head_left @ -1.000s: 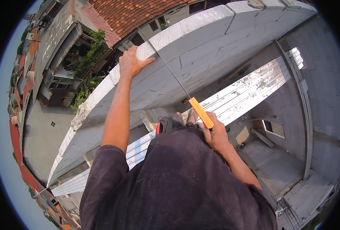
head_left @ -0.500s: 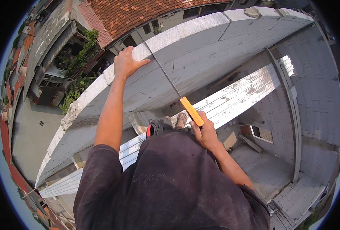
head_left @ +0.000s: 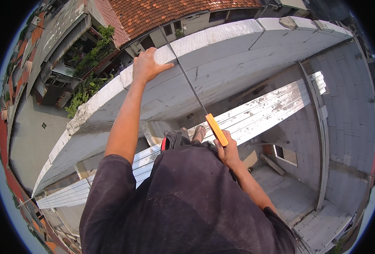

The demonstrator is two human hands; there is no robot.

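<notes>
Block wall (head_left: 234, 55), pale and thick, sweeps from eight o'clock up through twelve to two in my remote view, the largest thing I have. Below its near face, metal sheeting (head_left: 263, 108) runs from two o'clock down toward eight. From near the centre, the saw (head_left: 192, 89) points its thin blade to eleven o'clock, crossing the wall's top edge with its tip beyond; whether it sits in a groove I cannot tell. I judge sawing to be the step in hand: I'd want long, unforced strokes, wrist in line with the blade, and the bracing thumb farther from the teeth. At eleven o'clock the left hand (head_left: 148, 67) is spread wide over the wall's top, thumb just beside the blade. At four, the right hand (head_left: 229, 151) wraps closed around the orange handle (head_left: 215, 128).
</notes>
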